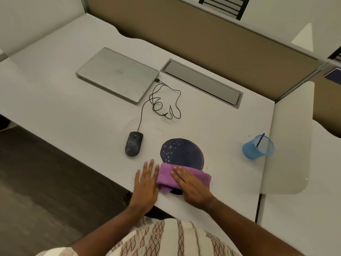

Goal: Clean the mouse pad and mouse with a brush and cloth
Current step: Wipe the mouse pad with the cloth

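Observation:
A round dark blue mouse pad point(181, 152) with pale speckles lies near the desk's front edge. A folded purple cloth point(167, 175) covers its near part. My right hand point(191, 187) presses flat on the cloth, fingers together. My left hand point(146, 183) lies flat on the desk just left of the cloth, fingers spread, touching the cloth's left edge. A dark wired mouse point(134, 144) sits to the left of the pad, apart from it. A blue brush handle point(260, 139) sticks out of a blue mesh cup point(257, 147) at the right.
A shut silver laptop point(117, 73) lies at the back left, with the mouse's black cable point(162, 102) coiled between it and the mouse. A grey cable tray lid point(201, 81) is set into the desk behind. A brown partition point(203, 34) bounds the back.

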Motion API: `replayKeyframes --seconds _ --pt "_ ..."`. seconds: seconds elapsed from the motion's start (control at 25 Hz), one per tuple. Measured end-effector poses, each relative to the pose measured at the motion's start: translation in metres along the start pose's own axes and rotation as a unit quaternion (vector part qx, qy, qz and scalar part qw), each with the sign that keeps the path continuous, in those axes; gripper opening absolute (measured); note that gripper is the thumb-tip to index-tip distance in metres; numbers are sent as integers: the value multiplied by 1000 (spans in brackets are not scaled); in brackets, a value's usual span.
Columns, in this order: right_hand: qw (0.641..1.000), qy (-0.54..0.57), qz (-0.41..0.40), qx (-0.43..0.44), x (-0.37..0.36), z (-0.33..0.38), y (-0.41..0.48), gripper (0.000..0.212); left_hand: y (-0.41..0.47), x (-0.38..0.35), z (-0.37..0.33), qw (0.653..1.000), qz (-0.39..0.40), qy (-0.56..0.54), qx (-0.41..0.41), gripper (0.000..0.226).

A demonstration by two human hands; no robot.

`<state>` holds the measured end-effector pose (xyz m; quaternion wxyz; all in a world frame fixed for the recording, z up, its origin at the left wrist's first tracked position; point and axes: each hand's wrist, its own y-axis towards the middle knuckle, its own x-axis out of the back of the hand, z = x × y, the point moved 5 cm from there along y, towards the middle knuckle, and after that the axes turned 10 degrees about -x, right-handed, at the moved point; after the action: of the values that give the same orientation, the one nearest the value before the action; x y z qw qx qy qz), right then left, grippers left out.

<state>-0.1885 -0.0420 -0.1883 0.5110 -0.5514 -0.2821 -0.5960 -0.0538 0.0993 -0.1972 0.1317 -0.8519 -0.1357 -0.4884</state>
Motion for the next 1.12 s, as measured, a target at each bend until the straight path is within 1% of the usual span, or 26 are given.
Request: replayKeyframes --seconds 0.08,0.2,0.36,0.48,0.64,0.76,0.88,1.04,1.12 --pt "1000 -2 13 2 1 -1 2 72 -3 -6 4 1000 26 9 -6 65" --pt "999 -17 38 13 1 -2 6 76 -3 -8 7 999 30 26 -2 65" --pt "994 -49 79 57 -1 1 19 79 -2 -12 10 999 35 30 8 65" --pt "988 -89 93 83 2 -5 30 80 0 -14 9 997 48 55 26 65" --pt "980 -139 107 100 12 -13 53 84 2 -17 9 996 51 42 56 69" --pt "980 -150 110 72 22 -16 75 83 4 -21 10 995 57 50 62 73" --pt "986 -133 99 14 35 -21 103 83 3 -23 12 994 55 66 67 75" --pt "991 -78 94 -59 51 -25 132 84 4 -22 12 993 62 74 66 77" --pt "991 -37 101 -76 53 -22 135 81 4 -22 12 992 75 67 72 77"
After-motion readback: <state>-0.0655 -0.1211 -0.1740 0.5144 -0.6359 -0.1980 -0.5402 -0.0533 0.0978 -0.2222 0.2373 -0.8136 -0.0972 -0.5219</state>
